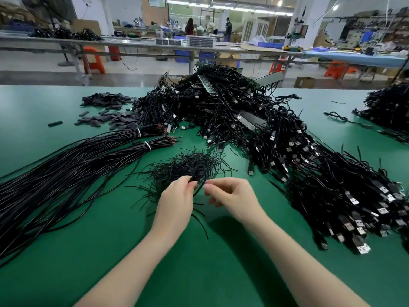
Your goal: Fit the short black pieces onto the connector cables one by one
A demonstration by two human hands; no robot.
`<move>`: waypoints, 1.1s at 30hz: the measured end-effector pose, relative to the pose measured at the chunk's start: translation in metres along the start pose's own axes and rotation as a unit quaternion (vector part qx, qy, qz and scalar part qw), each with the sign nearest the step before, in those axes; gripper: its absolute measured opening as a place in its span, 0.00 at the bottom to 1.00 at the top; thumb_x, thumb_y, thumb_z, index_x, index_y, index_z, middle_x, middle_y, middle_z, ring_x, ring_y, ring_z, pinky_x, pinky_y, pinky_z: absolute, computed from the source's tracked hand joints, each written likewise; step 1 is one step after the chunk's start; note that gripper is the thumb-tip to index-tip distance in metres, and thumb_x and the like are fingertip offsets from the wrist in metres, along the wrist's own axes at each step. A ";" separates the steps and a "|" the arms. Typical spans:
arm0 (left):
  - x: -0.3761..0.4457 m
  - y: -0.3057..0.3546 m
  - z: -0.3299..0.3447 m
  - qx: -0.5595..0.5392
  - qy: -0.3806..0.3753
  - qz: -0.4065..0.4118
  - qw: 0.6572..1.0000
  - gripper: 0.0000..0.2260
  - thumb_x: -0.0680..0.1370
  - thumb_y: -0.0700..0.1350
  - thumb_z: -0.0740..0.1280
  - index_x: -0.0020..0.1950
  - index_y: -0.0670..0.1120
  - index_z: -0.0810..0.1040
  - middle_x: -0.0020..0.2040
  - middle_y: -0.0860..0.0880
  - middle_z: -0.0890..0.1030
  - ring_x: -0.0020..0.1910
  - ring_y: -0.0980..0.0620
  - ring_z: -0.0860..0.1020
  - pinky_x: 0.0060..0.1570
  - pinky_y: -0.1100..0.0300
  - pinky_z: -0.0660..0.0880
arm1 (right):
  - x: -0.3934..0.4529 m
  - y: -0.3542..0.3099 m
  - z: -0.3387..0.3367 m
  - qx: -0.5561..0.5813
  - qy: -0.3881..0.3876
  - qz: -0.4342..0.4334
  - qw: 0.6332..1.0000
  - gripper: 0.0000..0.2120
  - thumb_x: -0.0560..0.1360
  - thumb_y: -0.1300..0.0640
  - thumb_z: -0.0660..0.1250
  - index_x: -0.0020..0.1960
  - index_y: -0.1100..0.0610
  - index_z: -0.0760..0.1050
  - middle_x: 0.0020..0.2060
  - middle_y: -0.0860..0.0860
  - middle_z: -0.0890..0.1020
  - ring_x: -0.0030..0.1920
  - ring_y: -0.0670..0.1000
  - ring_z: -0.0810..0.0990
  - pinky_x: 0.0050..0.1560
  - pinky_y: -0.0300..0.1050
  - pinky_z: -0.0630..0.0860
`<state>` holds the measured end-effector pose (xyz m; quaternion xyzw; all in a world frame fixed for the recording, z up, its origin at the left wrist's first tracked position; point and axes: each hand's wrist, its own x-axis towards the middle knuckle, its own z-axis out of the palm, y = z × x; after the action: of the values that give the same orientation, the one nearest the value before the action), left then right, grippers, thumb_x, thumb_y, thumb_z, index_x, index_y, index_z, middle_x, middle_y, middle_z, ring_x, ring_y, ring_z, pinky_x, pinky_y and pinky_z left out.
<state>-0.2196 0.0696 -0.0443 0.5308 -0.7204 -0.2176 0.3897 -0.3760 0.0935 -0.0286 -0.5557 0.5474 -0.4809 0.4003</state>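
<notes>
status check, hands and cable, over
Left hand pinching looped cable. Right hand curled beside it, grip unclear. Thin black strands pile right behind.

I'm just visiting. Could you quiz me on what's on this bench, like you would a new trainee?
1. True or false: the left hand holds a looped black cable.
2. What binds the long cable bundles: A red tape, B white ties, C nothing?
3. On which side of the green table does the heap of cables with plugs spread?

Key: 1 true; 2 B; 3 the person's right.
</notes>
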 end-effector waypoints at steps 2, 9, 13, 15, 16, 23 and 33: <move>-0.001 -0.002 0.001 0.008 -0.018 0.019 1.000 0.14 0.83 0.49 0.56 0.62 0.46 0.77 0.55 0.51 0.79 0.52 0.50 0.77 0.50 0.52 0.73 | 0.002 0.000 0.010 0.046 0.046 -0.001 0.998 0.01 0.72 0.57 0.74 0.43 0.54 0.84 0.35 0.51 0.85 0.34 0.48 0.83 0.38 0.41 0.80; 0.001 0.001 -0.007 0.088 -0.045 0.109 0.989 0.21 0.83 0.53 0.49 0.58 0.43 0.76 0.51 0.48 0.80 0.50 0.47 0.78 0.47 0.53 0.72 | 0.005 -0.003 0.018 0.135 0.093 -0.015 0.986 0.04 0.71 0.63 0.74 0.43 0.58 0.79 0.29 0.50 0.82 0.31 0.47 0.81 0.36 0.39 0.79; 0.001 0.002 -0.004 0.136 -0.042 0.135 0.981 0.15 0.82 0.50 0.53 0.48 0.43 0.75 0.42 0.49 0.78 0.41 0.45 0.77 0.38 0.52 0.68 | 0.004 -0.016 0.006 0.151 0.004 0.032 0.988 0.03 0.73 0.61 0.72 0.45 0.58 0.79 0.30 0.47 0.82 0.36 0.46 0.83 0.37 0.38 0.79; -0.001 0.002 -0.001 0.103 -0.032 0.114 0.988 0.15 0.83 0.48 0.52 0.47 0.43 0.75 0.41 0.49 0.77 0.40 0.46 0.75 0.39 0.49 0.70 | 0.005 -0.025 -0.002 0.071 -0.024 0.017 0.997 0.02 0.73 0.58 0.73 0.43 0.54 0.80 0.32 0.47 0.84 0.38 0.45 0.84 0.35 0.36 0.77; -0.002 0.002 -0.001 0.082 -0.025 0.104 0.991 0.16 0.83 0.49 0.51 0.46 0.43 0.74 0.39 0.49 0.76 0.39 0.46 0.75 0.38 0.48 0.70 | 0.006 -0.028 -0.008 -0.012 -0.015 -0.013 1.000 0.03 0.72 0.56 0.74 0.41 0.52 0.80 0.33 0.46 0.84 0.36 0.43 0.82 0.35 0.35 0.76; -0.001 -0.002 0.000 -0.001 0.013 0.060 0.998 0.17 0.81 0.52 0.50 0.35 0.47 0.64 0.30 0.50 0.68 0.30 0.50 0.69 0.32 0.50 0.67 | 0.011 -0.021 -0.053 -0.458 -0.051 0.085 0.884 0.11 0.67 0.44 0.77 0.42 0.48 0.80 0.36 0.42 0.80 0.37 0.39 0.77 0.38 0.38 0.75; 0.004 -0.008 0.002 -0.019 0.039 0.074 0.996 0.16 0.81 0.52 0.51 0.48 0.46 0.74 0.40 0.58 0.71 0.39 0.59 0.71 0.38 0.59 0.67 | 0.016 -0.001 -0.038 -0.484 -0.075 0.058 0.870 0.07 0.78 0.50 0.66 0.49 0.53 0.77 0.44 0.48 0.78 0.46 0.51 0.76 0.49 0.45 0.74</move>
<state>-0.2171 0.0625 -0.0505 0.4762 -0.7378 -0.1815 0.4426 -0.4140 0.0804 -0.0174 -0.6815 0.7113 -0.0876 0.1483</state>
